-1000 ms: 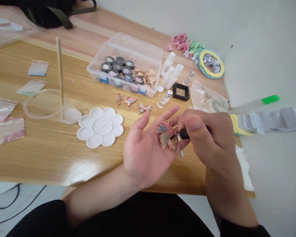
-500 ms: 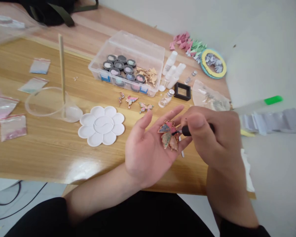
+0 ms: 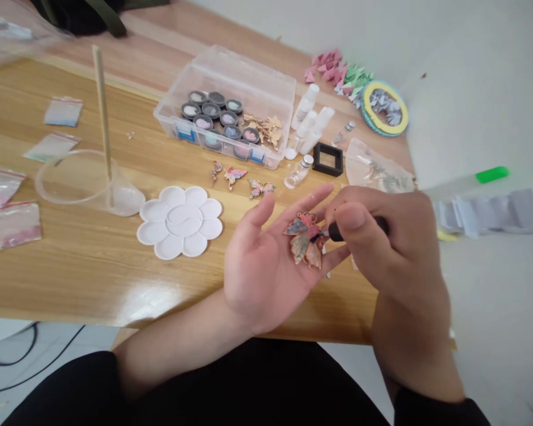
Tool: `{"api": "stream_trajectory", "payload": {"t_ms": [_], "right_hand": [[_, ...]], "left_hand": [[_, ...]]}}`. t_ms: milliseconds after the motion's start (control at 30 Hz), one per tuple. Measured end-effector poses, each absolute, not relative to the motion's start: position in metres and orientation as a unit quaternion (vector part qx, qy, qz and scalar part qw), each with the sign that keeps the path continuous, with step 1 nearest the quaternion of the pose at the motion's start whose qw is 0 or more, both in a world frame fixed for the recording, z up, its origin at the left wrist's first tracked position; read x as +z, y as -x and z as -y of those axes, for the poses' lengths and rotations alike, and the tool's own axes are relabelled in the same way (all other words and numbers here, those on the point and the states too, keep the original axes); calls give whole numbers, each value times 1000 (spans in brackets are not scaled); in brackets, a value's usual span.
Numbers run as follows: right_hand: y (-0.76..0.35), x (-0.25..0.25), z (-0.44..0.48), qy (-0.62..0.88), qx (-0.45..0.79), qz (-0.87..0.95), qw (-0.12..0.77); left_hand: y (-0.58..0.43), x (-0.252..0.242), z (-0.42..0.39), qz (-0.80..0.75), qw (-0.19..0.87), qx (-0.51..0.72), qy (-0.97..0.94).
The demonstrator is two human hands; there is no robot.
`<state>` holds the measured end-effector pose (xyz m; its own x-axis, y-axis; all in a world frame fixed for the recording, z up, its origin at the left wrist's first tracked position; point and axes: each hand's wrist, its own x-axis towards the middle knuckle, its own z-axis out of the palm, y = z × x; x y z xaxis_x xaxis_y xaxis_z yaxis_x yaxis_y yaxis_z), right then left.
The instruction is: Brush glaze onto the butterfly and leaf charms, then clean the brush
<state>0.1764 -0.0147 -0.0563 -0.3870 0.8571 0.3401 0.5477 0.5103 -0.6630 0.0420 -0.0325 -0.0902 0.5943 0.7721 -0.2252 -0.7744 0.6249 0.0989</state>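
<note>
Above the shiny brown wooden worktop (image 3: 93, 278), I see the left hand (image 3: 266, 278) open, palm up, with a colourful gold-edged butterfly charm (image 3: 299, 247) lying on it. The right hand (image 3: 386, 242) pinches a thin black-handled brush (image 3: 336, 232), touching the butterfly. Its wings look mostly coloured; the brushed part seems unfinished. Farther off, three small coloured charms (image 3: 234, 176) look filled; plain gold charms (image 3: 272, 131) in the clear plastic box (image 3: 249, 74) look uncoloured.

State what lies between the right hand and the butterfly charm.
The head view shows a small brush there, held in the right hand, its tip at the charm.

One palm-held pendant (image 3: 300, 244), one brush (image 3: 336, 231), three tabletop charms (image 3: 234, 176), one palette (image 3: 182, 223), one box (image 3: 257, 80), one frame (image 3: 327, 170).
</note>
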Motion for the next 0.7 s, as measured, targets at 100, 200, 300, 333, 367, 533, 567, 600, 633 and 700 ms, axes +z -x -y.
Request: {"api": "stream_trajectory", "payload": {"t_ms": [100, 200, 300, 333, 367, 533, 567, 600, 633, 700], "right_hand": [[-179, -55, 16, 452, 236, 791, 339], [-185, -52, 22, 467, 262, 777, 330], [-189, -48, 26, 446, 301, 787, 302], [-190, -46, 26, 443, 310, 792, 284], [-189, -44, 26, 440, 318, 798, 263], [-185, -41, 19, 437, 320, 818, 194], [-184, -42, 18, 440, 319, 817, 194], [-183, -43, 17, 444, 318, 814, 197], [-183, -43, 16, 449, 316, 811, 201], [-182, -45, 16, 457, 317, 806, 205]], "left_hand": [[-42, -92, 32, -107, 892, 440, 10], [-41, -94, 32, -108, 894, 434, 16], [-40, -94, 32, -122, 895, 429, 11], [-40, -94, 33, -128, 894, 429, 7], [-40, -93, 33, -136, 893, 428, 4], [-40, -93, 33, -168, 893, 418, 1], [-40, -93, 33, -167, 894, 417, 4], [-40, -94, 33, -161, 895, 416, 7], [-40, -94, 33, -153, 896, 416, 11], [-39, -95, 33, -135, 899, 416, 14]]}}
